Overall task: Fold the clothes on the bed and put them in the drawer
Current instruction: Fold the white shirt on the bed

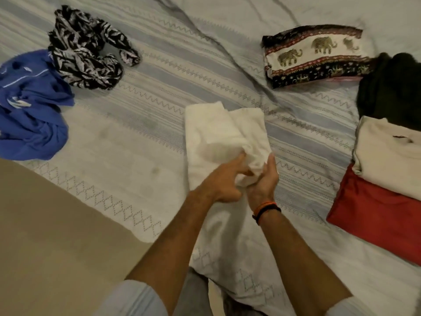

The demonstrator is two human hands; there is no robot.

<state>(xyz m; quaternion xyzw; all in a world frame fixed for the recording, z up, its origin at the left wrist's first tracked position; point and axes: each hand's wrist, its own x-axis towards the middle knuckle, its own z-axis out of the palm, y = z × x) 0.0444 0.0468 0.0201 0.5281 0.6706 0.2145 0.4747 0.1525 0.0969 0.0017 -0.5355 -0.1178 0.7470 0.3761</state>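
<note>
Standing at the bed (159, 92), I work a white cloth (211, 133) lying partly folded at its middle. My left hand (224, 181) and my right hand (263, 181) meet at the cloth's near end, fingers of both curled into the bunched fabric. Left of the cloth lie a crumpled blue shirt (32, 110) and a black-and-white garment (86, 53). To its right sit folded pieces: elephant print (316, 55), black (391, 90), cream (389, 153), red (376, 215).

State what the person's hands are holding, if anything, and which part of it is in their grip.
Both the left hand and right hand hold the white garment, gripping its bunched near end.
</note>
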